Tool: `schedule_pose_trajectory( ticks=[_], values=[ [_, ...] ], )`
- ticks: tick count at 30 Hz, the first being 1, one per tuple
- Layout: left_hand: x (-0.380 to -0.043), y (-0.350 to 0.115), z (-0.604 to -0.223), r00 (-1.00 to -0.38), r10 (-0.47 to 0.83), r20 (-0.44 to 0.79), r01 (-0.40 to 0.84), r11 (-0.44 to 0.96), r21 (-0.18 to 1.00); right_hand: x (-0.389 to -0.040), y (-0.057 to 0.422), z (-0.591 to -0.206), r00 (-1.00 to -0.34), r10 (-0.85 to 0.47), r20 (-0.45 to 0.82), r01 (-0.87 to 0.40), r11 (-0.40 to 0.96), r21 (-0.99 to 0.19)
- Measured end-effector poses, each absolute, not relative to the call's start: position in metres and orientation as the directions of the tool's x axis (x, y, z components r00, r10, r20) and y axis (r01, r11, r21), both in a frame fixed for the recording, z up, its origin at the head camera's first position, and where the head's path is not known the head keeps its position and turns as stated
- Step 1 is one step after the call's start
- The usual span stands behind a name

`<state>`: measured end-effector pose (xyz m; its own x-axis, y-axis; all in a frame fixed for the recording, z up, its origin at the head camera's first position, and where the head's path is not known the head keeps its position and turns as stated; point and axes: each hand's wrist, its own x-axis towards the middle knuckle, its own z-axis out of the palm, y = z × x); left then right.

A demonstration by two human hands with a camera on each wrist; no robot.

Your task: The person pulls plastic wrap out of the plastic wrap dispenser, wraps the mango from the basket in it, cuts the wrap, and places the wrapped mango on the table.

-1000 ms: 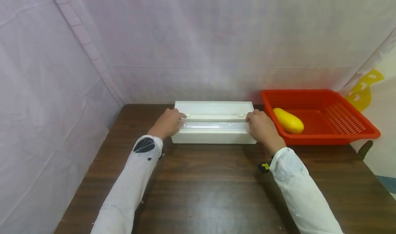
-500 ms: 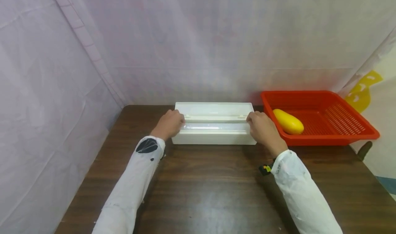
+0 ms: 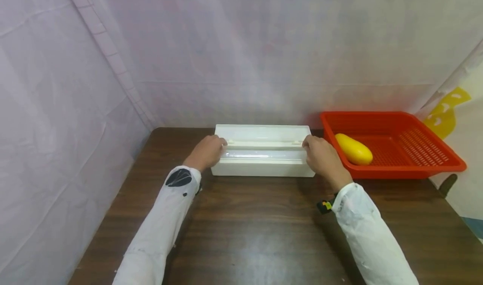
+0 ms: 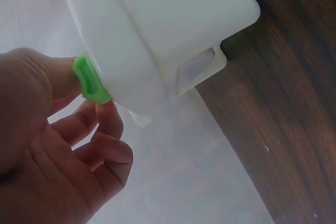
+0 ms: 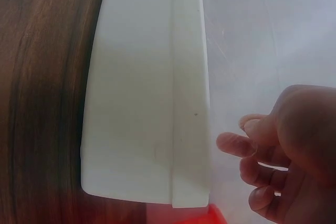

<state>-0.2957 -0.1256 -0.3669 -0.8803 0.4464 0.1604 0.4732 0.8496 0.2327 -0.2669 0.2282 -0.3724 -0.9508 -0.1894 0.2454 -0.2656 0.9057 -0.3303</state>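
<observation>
A long white cling film dispenser (image 3: 262,169) lies across the back of the table, its lid (image 3: 262,130) raised. Shiny clear cling film (image 3: 260,154) shows along its trough. At the left end is my left hand (image 3: 207,151); in the left wrist view its thumb and index finger pinch a small green tab (image 4: 91,78) at the dispenser's edge. My right hand (image 3: 321,156) is at the right end. The right wrist view shows its thumb against the curled index finger (image 5: 234,144), beside the dispenser, with faint clear film creases nearby.
A red plastic basket (image 3: 392,172) stands at the back right, close beside my right hand. Inside lies a smooth yellow oblong fruit or vegetable (image 3: 354,149). A pale sheet hangs behind the brown wooden table (image 3: 260,230) and along its left side.
My left index finger, which reached over the dispenser's bar, has drawn back and curled. Both hands stay at the dispenser's ends. Dispenser and basket keep their places.
</observation>
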Motion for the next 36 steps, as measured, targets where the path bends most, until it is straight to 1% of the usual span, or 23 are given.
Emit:
schedule_pose_trajectory(
  ticks=[8,13,16,21,25,30,33,36],
  values=[
    [-0.2986,-0.1239,-0.3671,-0.887,0.431,0.163,0.459,0.861,0.220,-0.2655,0.2281,-0.3714,-0.954,-0.189,0.232,-0.259,0.909,-0.325],
    [-0.2975,-0.1221,-0.3662,-0.898,0.420,0.130,0.439,0.872,0.216,-0.2659,0.2293,-0.3719,-0.958,-0.189,0.216,-0.255,0.907,-0.335],
    [-0.2968,-0.1214,-0.3663,-0.897,0.428,0.115,0.443,0.873,0.206,-0.2661,0.2301,-0.3717,-0.960,-0.185,0.209,-0.248,0.907,-0.341],
    [-0.2965,-0.1209,-0.3661,-0.889,0.440,0.130,0.458,0.867,0.196,-0.2663,0.2297,-0.3709,-0.961,-0.187,0.205,-0.248,0.908,-0.338],
    [-0.2965,-0.1213,-0.3668,-0.882,0.448,0.145,0.467,0.872,0.149,-0.2663,0.2288,-0.3704,-0.961,-0.191,0.201,-0.251,0.907,-0.339],
    [-0.2962,-0.1220,-0.3683,-0.884,0.450,0.131,0.462,0.882,0.090,-0.2671,0.2286,-0.3705,-0.959,-0.190,0.211,-0.255,0.903,-0.345],
    [-0.2956,-0.1230,-0.3686,-0.883,0.449,0.135,0.463,0.881,0.096,-0.2679,0.2294,-0.3706,-0.958,-0.182,0.220,-0.252,0.901,-0.352],
    [-0.2949,-0.1237,-0.3677,-0.882,0.447,0.151,0.466,0.875,0.129,-0.2687,0.2302,-0.3712,-0.961,-0.167,0.219,-0.239,0.902,-0.360]
  ],
)
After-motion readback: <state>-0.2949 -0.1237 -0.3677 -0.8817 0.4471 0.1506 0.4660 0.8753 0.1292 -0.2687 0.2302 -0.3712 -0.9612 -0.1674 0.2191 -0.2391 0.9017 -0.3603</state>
